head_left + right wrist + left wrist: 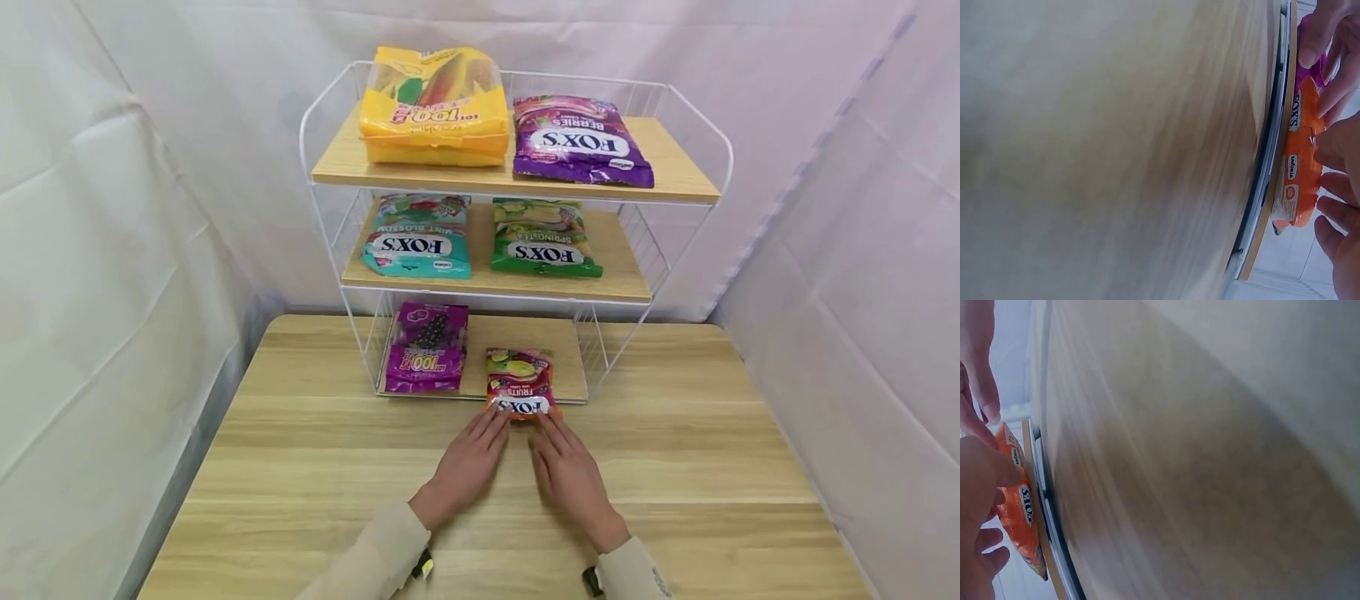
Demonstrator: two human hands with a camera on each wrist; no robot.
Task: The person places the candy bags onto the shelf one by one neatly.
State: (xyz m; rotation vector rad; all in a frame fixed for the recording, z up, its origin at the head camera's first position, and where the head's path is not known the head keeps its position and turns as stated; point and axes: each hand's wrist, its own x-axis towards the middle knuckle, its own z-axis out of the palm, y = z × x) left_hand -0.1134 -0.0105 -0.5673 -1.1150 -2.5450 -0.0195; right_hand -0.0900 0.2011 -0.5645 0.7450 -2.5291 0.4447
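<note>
A FOX'S Fruits candy bag (pixel 520 382) in red and orange lies on the bottom shelf, its near end at the shelf's front edge. My left hand (pixel 467 461) touches that end at its left corner with fingers extended. Fingers of my right hand (pixel 573 479) rest on the right corner. In the left wrist view the orange underside of the bag (pixel 1017 512) shows beside the left fingers. From the right wrist, the bag (pixel 1300 169) sits on the shelf board with both hands' fingertips against it. A purple Lot 100 bag (pixel 427 350) lies left of it.
The white wire rack (pixel 731 158) has three wooden shelves. Up top are a yellow Lot 100 bag (pixel 435 137) and a purple Berries bag (pixel 577 142). The middle shelf bears a teal Mint Blossom bag (pixel 418 237) and a green Spring Tea bag (pixel 543 237). White curtains surround the wooden table (pixel 300 467).
</note>
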